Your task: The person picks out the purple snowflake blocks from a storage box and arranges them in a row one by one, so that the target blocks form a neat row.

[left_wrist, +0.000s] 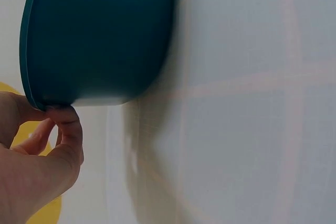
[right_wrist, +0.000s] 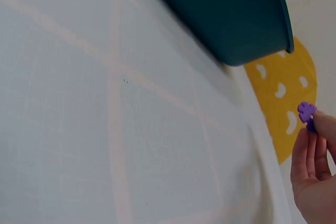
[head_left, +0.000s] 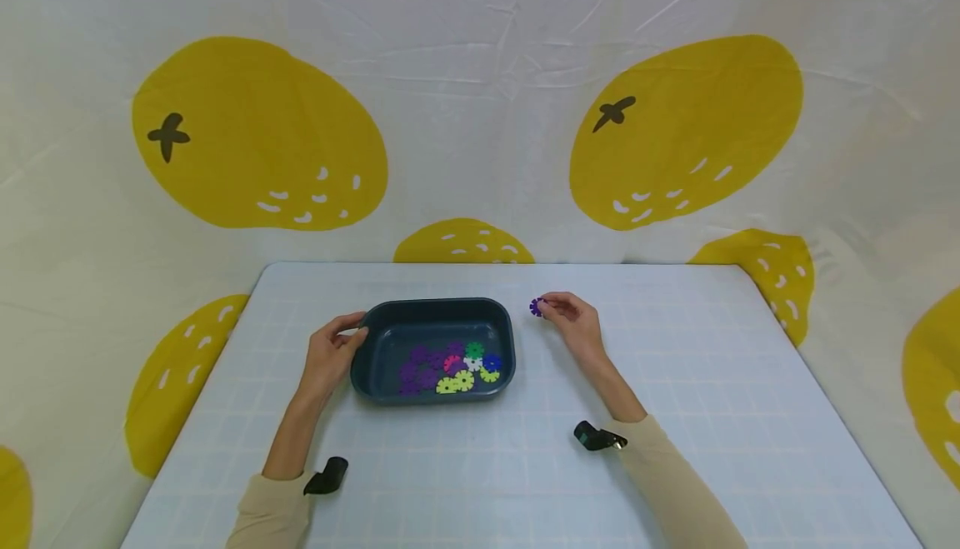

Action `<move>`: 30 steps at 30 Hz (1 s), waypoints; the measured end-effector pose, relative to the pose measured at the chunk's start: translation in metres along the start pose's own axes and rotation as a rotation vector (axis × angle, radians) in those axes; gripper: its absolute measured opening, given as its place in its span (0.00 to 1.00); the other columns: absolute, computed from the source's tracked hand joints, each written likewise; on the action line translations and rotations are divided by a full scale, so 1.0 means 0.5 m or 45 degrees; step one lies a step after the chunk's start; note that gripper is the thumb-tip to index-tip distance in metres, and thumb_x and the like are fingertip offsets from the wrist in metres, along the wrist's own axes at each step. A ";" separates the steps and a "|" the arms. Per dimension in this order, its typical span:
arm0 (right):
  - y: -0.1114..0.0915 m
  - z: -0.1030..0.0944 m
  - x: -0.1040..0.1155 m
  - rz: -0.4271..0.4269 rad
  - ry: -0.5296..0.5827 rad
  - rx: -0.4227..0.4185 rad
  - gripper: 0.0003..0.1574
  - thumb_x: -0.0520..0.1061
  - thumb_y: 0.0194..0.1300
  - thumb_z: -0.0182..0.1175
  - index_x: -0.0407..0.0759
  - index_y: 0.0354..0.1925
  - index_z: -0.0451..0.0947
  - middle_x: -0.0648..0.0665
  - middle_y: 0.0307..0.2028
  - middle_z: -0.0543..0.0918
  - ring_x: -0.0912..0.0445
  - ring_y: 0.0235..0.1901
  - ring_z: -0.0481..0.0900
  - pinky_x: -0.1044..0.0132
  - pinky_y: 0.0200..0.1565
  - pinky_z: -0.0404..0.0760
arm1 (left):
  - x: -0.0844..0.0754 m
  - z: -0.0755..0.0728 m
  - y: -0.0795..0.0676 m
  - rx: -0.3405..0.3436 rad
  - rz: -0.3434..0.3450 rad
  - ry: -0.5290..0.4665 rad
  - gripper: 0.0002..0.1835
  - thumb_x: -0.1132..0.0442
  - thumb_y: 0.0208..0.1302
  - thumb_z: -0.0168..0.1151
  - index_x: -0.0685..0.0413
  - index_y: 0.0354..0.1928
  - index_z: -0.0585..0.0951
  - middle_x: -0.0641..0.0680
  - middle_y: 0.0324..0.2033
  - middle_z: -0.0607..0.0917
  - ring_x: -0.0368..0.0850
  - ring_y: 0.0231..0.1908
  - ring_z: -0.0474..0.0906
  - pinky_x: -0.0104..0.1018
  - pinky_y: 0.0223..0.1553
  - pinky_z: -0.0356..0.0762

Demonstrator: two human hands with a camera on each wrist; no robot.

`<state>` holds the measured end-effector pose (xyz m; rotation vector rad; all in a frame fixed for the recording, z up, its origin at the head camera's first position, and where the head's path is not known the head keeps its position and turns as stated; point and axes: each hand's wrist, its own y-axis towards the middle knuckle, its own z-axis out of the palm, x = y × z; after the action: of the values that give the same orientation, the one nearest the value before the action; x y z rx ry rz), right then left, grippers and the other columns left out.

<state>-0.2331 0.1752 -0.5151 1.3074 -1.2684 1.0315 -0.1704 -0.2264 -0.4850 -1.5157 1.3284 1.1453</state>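
A dark teal rectangular bin (head_left: 427, 318) stands on the table, holding several flat notched snowflake discs: purple discs (head_left: 408, 371), yellow-green discs (head_left: 464, 380), and a green, a white, a pink and a blue one. At the bin's left end, my left hand (head_left: 332, 355) pinches the rim between thumb and fingers, as the left wrist view also shows. To the right of the bin, my right hand (head_left: 576, 330) pinches a purple snowflake disc (head_left: 536, 306) above the table. In the right wrist view a darker part shows beneath that disc (right_wrist: 305, 109), partly hidden by the fingers.
The table (head_left: 480, 482) has a pale cover with faint grid lines. Behind it hangs a white cloth (head_left: 480, 141) printed with large yellow fruit. A small black camera (head_left: 327, 476) sits on the left wrist and another camera (head_left: 597, 436) on the right.
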 end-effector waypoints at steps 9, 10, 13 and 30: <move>0.021 0.002 -0.017 0.114 -0.054 -0.022 0.18 0.45 0.71 0.68 0.35 0.53 0.83 0.37 0.50 0.85 0.57 0.41 0.82 0.75 0.46 0.81 | 0.003 0.004 0.003 -0.022 0.005 -0.007 0.19 0.67 0.74 0.62 0.67 0.63 0.79 0.67 0.56 0.79 0.44 0.40 0.81 0.23 0.38 0.75; 0.023 0.003 -0.017 0.117 -0.065 -0.018 0.18 0.45 0.71 0.68 0.35 0.53 0.83 0.36 0.50 0.85 0.56 0.41 0.82 0.75 0.45 0.81 | 0.003 0.004 0.003 -0.022 0.001 -0.009 0.18 0.67 0.74 0.62 0.67 0.62 0.79 0.67 0.56 0.79 0.45 0.40 0.81 0.23 0.38 0.75; 0.028 0.006 -0.018 0.120 -0.114 -0.006 0.17 0.45 0.71 0.67 0.35 0.53 0.83 0.36 0.50 0.85 0.54 0.41 0.81 0.76 0.44 0.80 | 0.005 0.003 0.004 -0.018 -0.005 -0.001 0.19 0.66 0.75 0.61 0.66 0.63 0.79 0.66 0.57 0.79 0.45 0.40 0.81 0.23 0.38 0.75; 0.045 0.026 -0.020 0.019 -0.501 0.136 0.12 0.41 0.72 0.66 0.35 0.49 0.84 0.39 0.42 0.86 0.48 0.41 0.82 0.63 0.49 0.82 | 0.007 -0.001 0.005 -0.015 -0.002 -0.033 0.19 0.66 0.74 0.62 0.66 0.63 0.79 0.67 0.57 0.80 0.46 0.39 0.81 0.23 0.36 0.75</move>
<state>-0.2570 0.1651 -0.5246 1.6413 -1.5315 0.8877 -0.1728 -0.2282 -0.4882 -1.5049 1.3049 1.1702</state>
